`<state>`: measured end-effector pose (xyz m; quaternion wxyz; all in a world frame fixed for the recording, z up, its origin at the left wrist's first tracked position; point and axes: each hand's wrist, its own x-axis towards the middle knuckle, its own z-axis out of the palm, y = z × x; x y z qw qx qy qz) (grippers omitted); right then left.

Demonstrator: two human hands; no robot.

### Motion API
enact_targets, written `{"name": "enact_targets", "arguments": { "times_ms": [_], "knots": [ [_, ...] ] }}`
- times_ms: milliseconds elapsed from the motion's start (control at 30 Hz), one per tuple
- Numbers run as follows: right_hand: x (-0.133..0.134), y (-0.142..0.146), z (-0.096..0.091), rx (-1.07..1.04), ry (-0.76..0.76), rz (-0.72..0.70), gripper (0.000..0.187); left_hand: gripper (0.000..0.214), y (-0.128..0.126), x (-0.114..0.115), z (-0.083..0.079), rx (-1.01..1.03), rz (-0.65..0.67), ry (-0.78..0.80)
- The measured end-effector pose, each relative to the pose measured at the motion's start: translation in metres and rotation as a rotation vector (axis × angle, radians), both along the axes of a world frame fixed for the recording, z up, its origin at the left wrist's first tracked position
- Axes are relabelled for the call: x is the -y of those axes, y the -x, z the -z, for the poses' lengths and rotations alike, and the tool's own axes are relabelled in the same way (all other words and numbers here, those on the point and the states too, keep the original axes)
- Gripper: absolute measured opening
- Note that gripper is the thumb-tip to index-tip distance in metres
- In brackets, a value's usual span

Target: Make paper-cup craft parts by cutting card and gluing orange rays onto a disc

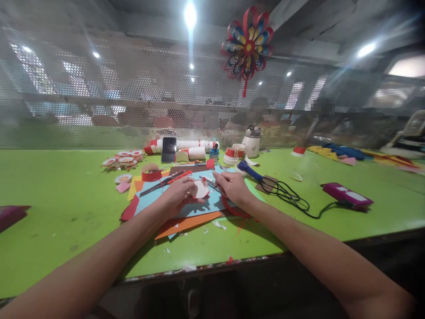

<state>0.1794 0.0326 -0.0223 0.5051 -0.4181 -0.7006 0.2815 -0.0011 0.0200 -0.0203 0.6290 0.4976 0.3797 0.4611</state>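
Between the fingertips of my left hand [179,193] is a small round piece of white paper [200,189], with red bits at its rim. My right hand [232,186] is closed on scissors [214,185], whose blades point left at the disc. A red loop shows below that hand. Both hands are over stacked coloured paper, with a light blue sheet [159,204] on top and an orange sheet [192,225] sticking out in front. Left of my left hand lies a second pair of scissors [162,182] with red handles.
Red-and-white paper discs [124,158] are piled at left, near a phone [168,149]. Behind the sheets stand paper rolls [195,153] and a white flask [251,141]. A blue-handled tool [250,170] trails black cable to a purple box [347,196]. A paper flower [249,46] hangs above.
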Motion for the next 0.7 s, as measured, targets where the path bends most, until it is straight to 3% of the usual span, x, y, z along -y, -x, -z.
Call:
{"name": "enact_targets", "arguments": {
  "times_ms": [100, 233, 500, 700],
  "knots": [
    [-0.0008, -0.0009, -0.0017, 0.003, -0.026, 0.039, 0.042, 0.027, -0.0012, 0.0007, -0.0006, -0.002, 0.002, 0.021],
    [-0.0044, -0.0015, -0.0025, 0.004, -0.034, 0.046, 0.012, 0.033, -0.0023, 0.0024, -0.0017, -0.003, 0.008, 0.026],
    [-0.0042, 0.0019, 0.0003, 0.014, 0.067, -0.082, 0.02, 0.014, -0.0023, 0.0032, 0.0004, -0.075, 0.026, -0.023],
    [-0.0047, 0.0059, 0.0045, -0.002, 0.112, -0.126, 0.019, 0.018, -0.0061, 0.0071, 0.0004, -0.18, 0.018, -0.098]
  ]
}}
